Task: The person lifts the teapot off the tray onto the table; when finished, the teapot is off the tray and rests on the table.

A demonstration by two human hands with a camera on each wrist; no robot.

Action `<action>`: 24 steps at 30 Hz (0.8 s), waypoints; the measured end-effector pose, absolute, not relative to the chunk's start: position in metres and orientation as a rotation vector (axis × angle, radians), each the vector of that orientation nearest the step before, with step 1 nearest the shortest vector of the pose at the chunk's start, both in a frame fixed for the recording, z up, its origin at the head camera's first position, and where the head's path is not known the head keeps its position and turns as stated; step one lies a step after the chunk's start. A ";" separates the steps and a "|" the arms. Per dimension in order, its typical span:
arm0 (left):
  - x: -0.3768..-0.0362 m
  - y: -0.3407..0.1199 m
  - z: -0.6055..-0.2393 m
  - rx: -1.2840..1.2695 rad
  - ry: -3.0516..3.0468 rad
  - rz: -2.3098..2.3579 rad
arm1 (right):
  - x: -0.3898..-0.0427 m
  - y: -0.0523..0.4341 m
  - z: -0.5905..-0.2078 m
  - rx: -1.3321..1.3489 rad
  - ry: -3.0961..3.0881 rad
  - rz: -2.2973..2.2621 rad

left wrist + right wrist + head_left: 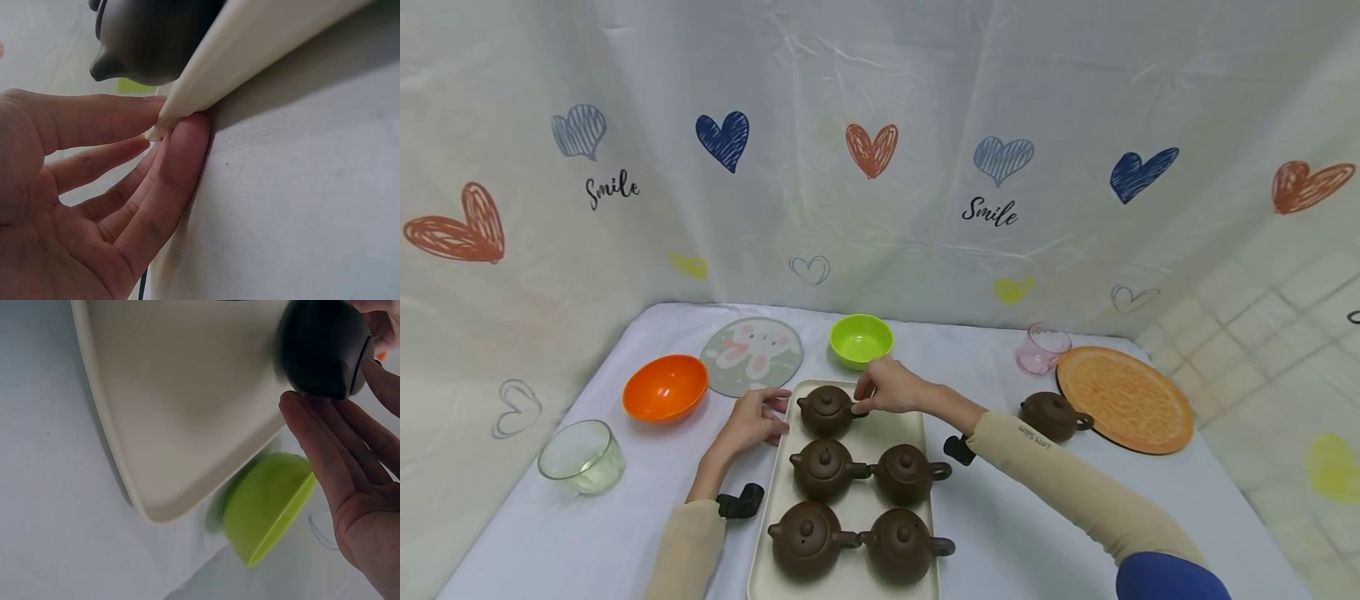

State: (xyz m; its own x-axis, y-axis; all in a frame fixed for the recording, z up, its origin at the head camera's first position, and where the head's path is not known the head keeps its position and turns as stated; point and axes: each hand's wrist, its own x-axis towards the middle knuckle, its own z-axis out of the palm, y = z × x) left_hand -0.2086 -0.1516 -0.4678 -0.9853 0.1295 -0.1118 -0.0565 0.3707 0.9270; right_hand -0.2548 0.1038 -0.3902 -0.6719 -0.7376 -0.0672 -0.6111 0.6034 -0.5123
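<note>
A long cream tray (891,429) bears several dark brown teapots in rows. At its far left corner area sits one small teapot (826,412), spout to the left. My right hand (891,386) pinches that teapot by its handle; in the right wrist view, fingers and thumb come round the handle side. My left hand (754,423) is at the tray's left edge. The left wrist view shows its thumb on top of the rim and its index finger beneath, gripping the tray wall (250,56). Nearer me stand a middle-row teapot (823,471) and its neighbour (904,475).
Another brown teapot (1051,417) stands right of the tray, beside an orange round mat (1123,404) and a pink glass cup (1043,348). Behind the tray is a green bowl (861,340). Leftward are a rabbit mat (760,354), an orange bowl (665,389) and a glass bowl (582,458).
</note>
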 end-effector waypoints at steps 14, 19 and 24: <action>-0.210 -0.149 -0.471 0.049 2.457 1.676 | -0.253 0.097 -0.397 -1.100 2.585 -0.626; -0.209 -0.149 -0.470 0.048 2.472 1.670 | -0.252 0.097 -0.396 -1.088 2.586 -0.607; -0.209 -0.150 -0.470 0.052 2.482 1.664 | -0.252 0.095 -0.396 -1.118 2.590 -0.599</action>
